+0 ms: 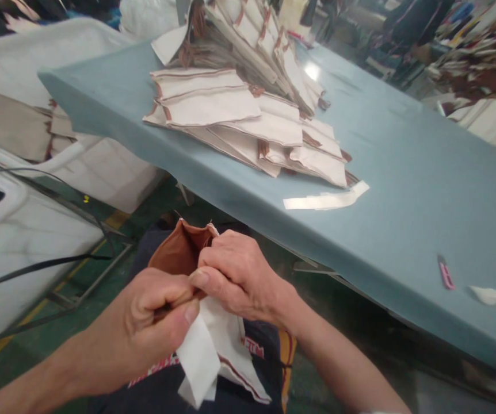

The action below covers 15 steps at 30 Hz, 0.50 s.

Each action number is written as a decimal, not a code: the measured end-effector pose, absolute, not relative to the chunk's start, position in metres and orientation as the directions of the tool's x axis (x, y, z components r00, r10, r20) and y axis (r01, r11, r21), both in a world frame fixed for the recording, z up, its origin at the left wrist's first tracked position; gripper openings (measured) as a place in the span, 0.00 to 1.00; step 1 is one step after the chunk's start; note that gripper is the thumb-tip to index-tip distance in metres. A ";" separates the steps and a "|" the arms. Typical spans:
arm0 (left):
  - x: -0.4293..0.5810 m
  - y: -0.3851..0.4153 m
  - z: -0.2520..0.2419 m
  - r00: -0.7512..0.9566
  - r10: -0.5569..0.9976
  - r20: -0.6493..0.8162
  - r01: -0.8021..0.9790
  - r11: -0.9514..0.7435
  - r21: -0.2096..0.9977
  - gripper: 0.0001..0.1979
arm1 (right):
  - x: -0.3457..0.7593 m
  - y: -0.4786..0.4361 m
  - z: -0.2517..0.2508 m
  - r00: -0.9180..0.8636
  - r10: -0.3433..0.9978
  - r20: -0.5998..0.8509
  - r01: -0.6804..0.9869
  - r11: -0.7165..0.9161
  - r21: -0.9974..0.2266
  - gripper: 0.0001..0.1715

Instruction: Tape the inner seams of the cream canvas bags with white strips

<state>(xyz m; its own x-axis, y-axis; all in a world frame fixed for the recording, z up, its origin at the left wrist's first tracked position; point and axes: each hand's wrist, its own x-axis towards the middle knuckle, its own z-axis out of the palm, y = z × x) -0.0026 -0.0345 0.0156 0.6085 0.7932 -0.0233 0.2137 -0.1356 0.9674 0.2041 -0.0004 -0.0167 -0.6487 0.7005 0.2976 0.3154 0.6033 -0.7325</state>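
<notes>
While both hands work low over my lap, just off the near edge of the worktop [424, 190], the cloth pouch [179, 256] sits between them, not on the worktop. Left hand [153, 322]: fingers curled tight, thumb pressed onto the pouch's white outer layer, pinching it. Right hand [239, 276]: fingers bent and pressed together at the pouch mouth, gripping its rim; thumb tip touches my left thumb. The pouch mouth is open and shows a brown lining. The white body with its reddish trim hangs down below my hands, one flap folded over. Can't tell how deep my right fingertips go inside, they're hidden. On the worktop, well apart from my hands: a fanned stack of pieces [252, 115] in the same white with brown trim, leaning and spread toward the far side. A loose white strip [325, 201] lies just beside the stack's near corner. Nearer the right end there's a small pink label [445, 273] with a white scrap [487, 295] close by it. To my left stand white bins [36, 63]; one holds more beige pieces. A black strap [36, 267] runs across the front of the nearest bin. Green floor [144, 207] underneath.
</notes>
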 end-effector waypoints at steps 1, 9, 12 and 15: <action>0.001 -0.039 0.014 0.580 0.814 0.003 0.176 -0.129 0.976 0.21 | 0.198 -0.003 -0.024 -0.624 0.712 0.322 0.298 0.597 -0.744 0.33; 0.033 -0.048 -0.013 0.320 0.913 -0.255 -0.017 0.274 0.961 0.26 | 0.177 -0.011 -0.065 -0.365 0.902 0.233 0.008 0.253 -0.967 0.43; 0.030 -0.042 -0.018 0.343 0.911 -0.228 0.018 0.237 0.971 0.27 | 0.181 -0.009 -0.075 -0.414 0.901 0.128 0.047 0.162 -0.986 0.44; 0.019 -0.037 -0.014 0.371 0.917 -0.146 0.077 0.127 0.989 0.32 | 0.188 -0.002 -0.070 -0.464 0.875 0.136 0.139 0.223 -0.965 0.40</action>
